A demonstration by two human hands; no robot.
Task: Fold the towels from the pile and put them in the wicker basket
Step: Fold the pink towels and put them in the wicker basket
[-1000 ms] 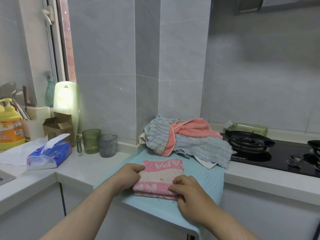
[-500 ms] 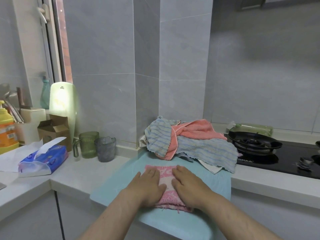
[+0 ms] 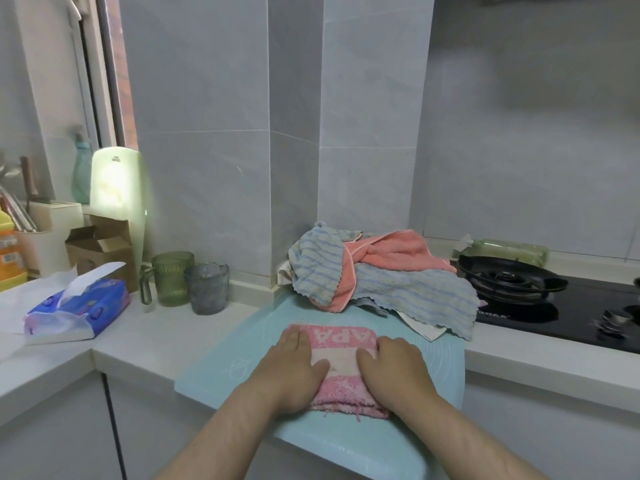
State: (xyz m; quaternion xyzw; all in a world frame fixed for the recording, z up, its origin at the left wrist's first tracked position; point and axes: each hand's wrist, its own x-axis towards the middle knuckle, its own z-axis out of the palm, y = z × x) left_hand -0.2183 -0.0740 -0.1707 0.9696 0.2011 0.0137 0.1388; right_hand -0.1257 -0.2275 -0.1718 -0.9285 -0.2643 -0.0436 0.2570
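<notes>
A folded pink and white towel [image 3: 341, 355] lies on a light blue mat [image 3: 221, 362] at the counter's front edge. My left hand [image 3: 294, 368] rests flat on the towel's left half. Flat on its right half lies my right hand [image 3: 394, 370], fingers together. Behind the mat sits the pile of towels [image 3: 381, 278]: blue-striped ones and a coral one, bunched against the tiled corner. No wicker basket is in view.
A black gas hob [image 3: 571, 306] with a burner grate lies to the right. Left of the mat stand a green mug [image 3: 169, 278] and a grey cup [image 3: 207, 289], then a blue tissue pack [image 3: 76, 310], a cardboard box [image 3: 100, 247] and a yellow bottle [image 3: 8, 251].
Both hands slid from the towel's near edge onto its top, came close together in the middle, then spread apart to its two sides. The view shifted slightly.
</notes>
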